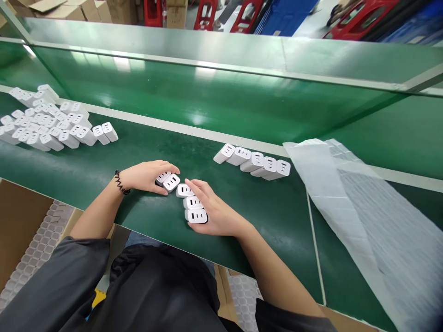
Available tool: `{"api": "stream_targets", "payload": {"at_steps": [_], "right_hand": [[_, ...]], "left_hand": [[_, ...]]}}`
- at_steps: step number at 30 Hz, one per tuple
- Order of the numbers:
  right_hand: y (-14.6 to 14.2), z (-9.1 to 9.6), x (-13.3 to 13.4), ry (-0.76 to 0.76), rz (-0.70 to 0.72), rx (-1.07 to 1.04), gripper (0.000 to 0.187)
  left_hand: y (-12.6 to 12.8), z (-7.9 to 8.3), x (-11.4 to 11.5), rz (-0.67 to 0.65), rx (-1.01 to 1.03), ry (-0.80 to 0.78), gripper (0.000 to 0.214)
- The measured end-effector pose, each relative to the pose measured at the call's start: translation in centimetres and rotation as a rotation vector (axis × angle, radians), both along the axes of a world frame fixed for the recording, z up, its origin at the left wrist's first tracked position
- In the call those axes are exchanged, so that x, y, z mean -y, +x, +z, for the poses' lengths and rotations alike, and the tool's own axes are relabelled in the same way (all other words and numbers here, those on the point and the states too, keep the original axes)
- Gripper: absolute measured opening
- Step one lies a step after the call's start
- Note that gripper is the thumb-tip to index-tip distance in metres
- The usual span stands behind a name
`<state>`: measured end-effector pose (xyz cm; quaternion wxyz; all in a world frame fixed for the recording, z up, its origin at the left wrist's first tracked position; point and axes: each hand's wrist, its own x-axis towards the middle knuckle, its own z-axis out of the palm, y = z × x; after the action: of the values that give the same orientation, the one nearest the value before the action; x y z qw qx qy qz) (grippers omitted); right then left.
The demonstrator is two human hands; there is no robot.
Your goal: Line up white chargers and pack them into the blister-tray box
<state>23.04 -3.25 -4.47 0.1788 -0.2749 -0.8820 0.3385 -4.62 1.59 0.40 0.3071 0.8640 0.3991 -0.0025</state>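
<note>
My left hand [149,176] is closed around two white chargers [171,182] that stand side by side on the green bench, their port faces up. Just to the right, my right hand [216,210] grips a short row of three white chargers [195,216], thumb and fingers at the row's two ends. The two groups nearly meet at their near corners. Dark slots show on the top faces. Farther back, a leaning row of several white chargers [256,161] stands right of my hands. A large cluster of the same chargers [44,122] fills the far left.
White foam sheeting [367,221] lies over the right part of the green bench [155,138]. A raised green panel [194,97] runs along the back. Below the front edge are cartons with clear trays [38,244]. Red stools [207,14] and a blue crate [285,17] stand beyond.
</note>
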Motion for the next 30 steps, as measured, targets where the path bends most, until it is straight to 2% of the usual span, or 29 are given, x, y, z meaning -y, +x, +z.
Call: {"api": "stream_targets", "payload": {"at_steps": [3,10,13,17,21,23,26,28,30], "right_hand": [[0.6,0.3,-0.3,0.052,-0.114,0.089,0.111],[1.8,0.9,0.1,0.134,-0.328,0.259,0.100],[1.8,0.7,1.0,0.163,-0.413,0.268,0.098],[0.3,-0.5,2.1,0.196,-0.623,0.204,0.098],[-2.4,-1.6,2.9,0.144,-0.945,0.129,0.101],[-3.4,-1.6,3.5,0.094,-1.030,0.111,0.104],[-3.0,-0.8,4.3,0.015,-0.966,0.102,0.113],[-1.4,0.3,4.5,0.028,-0.826,0.131,0.112],[0.8,1.4,3.8,0.112,-0.650,0.187,0.103]], "left_hand": [[-0.6,0.1,-0.1,0.029,0.011,0.009,0.065],[-2.0,0.3,-0.9,0.056,0.035,0.050,0.044],[-2.4,0.2,-1.1,0.040,0.040,0.037,0.053],[-1.9,-0.2,-1.1,-0.028,0.094,0.106,0.078],[-0.2,-0.5,-0.4,-0.104,0.198,0.280,0.078],[0.7,-0.6,0.1,-0.113,0.176,0.367,0.076],[1.6,-0.7,0.9,-0.142,0.099,0.412,0.072],[1.7,-0.8,1.0,-0.158,0.058,0.405,0.072],[1.5,-1.0,0.8,-0.160,0.040,0.401,0.071]]}}
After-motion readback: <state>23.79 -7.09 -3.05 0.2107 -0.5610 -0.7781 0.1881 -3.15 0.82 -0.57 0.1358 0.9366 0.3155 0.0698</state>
